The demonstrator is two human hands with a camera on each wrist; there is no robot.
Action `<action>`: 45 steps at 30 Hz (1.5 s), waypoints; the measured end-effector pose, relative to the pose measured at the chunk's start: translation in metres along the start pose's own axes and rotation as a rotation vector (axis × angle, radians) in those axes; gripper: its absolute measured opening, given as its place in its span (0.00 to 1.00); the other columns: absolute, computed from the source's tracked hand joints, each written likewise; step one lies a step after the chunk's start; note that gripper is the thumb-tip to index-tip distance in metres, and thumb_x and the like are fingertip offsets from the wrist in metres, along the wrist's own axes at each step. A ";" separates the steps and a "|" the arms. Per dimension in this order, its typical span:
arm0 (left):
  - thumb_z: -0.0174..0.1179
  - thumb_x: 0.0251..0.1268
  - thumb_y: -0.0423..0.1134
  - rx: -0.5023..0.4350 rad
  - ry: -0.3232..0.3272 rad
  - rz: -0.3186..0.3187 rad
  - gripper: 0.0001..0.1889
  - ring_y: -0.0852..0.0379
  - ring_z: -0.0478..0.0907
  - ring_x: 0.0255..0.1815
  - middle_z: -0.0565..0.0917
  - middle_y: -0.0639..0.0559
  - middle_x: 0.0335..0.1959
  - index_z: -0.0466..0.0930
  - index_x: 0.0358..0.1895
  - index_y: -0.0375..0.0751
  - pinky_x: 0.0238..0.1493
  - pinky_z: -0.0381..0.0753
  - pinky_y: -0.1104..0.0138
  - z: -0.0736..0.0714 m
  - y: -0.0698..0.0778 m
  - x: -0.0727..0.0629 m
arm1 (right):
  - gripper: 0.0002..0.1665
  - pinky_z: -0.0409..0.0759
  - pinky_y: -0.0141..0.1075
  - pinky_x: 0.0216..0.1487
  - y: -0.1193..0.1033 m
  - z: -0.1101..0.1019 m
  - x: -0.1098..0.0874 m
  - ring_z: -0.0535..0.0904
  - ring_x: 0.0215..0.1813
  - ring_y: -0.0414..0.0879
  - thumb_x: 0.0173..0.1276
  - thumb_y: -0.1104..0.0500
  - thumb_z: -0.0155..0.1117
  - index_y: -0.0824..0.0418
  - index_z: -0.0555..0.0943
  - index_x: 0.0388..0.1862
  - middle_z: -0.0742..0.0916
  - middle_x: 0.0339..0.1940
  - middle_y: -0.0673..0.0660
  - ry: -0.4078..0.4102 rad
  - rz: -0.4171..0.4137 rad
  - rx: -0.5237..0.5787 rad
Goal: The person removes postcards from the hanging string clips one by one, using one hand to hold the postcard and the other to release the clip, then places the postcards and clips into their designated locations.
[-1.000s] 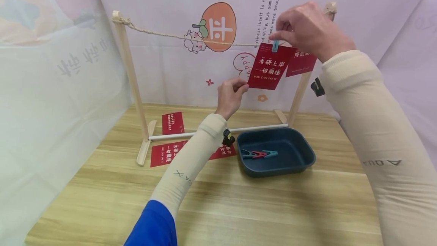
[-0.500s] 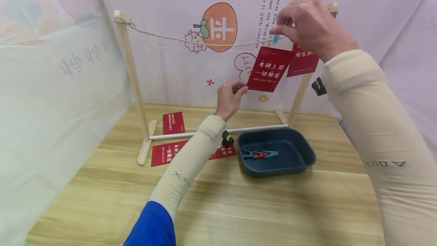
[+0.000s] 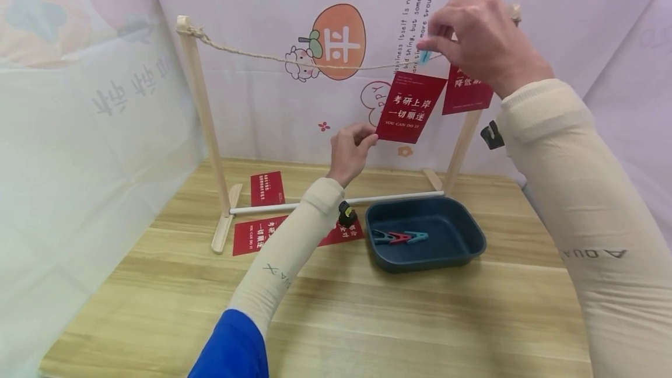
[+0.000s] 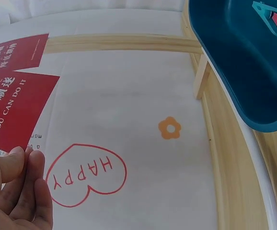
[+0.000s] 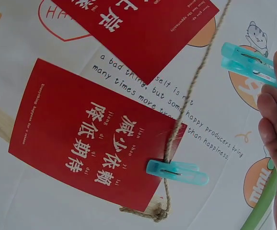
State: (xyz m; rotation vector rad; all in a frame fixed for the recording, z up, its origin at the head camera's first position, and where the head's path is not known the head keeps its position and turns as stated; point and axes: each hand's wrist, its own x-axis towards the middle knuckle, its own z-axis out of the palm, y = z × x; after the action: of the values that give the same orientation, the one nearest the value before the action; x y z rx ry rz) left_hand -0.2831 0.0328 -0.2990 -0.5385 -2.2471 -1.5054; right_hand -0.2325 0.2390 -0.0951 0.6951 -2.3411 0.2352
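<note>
Red card (image 3: pixel 410 108), pinched by left fingers (image 4: pixel 34 173)

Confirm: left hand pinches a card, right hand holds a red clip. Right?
Not quite: the clip is light blue, not red, as the right wrist view shows. The right hand does hold it, and the left hand does pinch a card.

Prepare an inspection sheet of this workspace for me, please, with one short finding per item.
Surface: wood-grain table, with a stand on it.
Job's things: held card, no peg on it; hung card, pegged to the rope; three loose cards on the table; bin holding loose pegs.
Clutter: nothing seen.
Hands: left hand pinches the held card's lower corner; right hand holds a blue peg, apart from that card.
Cables: nothing seen.
Surroundings: printed cloth behind the stand.
</note>
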 end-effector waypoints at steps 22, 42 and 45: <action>0.64 0.77 0.40 0.007 0.008 -0.121 0.11 0.52 0.89 0.48 0.92 0.45 0.47 0.87 0.54 0.39 0.54 0.89 0.62 -0.021 -0.013 -0.004 | 0.24 0.87 0.57 0.60 0.011 0.015 -0.018 0.88 0.52 0.64 0.69 0.52 0.77 0.67 0.86 0.54 0.90 0.52 0.69 -0.233 0.101 0.048; 0.64 0.78 0.39 0.021 0.006 -0.200 0.11 0.51 0.90 0.50 0.92 0.44 0.49 0.86 0.55 0.38 0.55 0.89 0.60 -0.037 -0.029 -0.008 | 0.24 0.91 0.55 0.53 0.022 0.041 -0.049 0.90 0.46 0.59 0.62 0.51 0.83 0.65 0.87 0.49 0.92 0.45 0.66 -0.335 0.086 0.075; 0.63 0.78 0.39 0.014 0.009 -0.216 0.11 0.51 0.90 0.50 0.92 0.44 0.49 0.86 0.55 0.38 0.55 0.89 0.59 -0.039 -0.031 -0.009 | 0.23 0.91 0.54 0.52 0.023 0.045 -0.053 0.90 0.44 0.58 0.61 0.51 0.83 0.64 0.87 0.47 0.92 0.43 0.64 -0.348 0.082 0.077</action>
State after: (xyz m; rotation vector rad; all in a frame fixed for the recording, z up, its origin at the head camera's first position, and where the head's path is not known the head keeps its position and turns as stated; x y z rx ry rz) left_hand -0.2872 -0.0156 -0.3137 -0.2912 -2.3697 -1.5872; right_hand -0.2365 0.2657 -0.1631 0.7257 -2.7077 0.2587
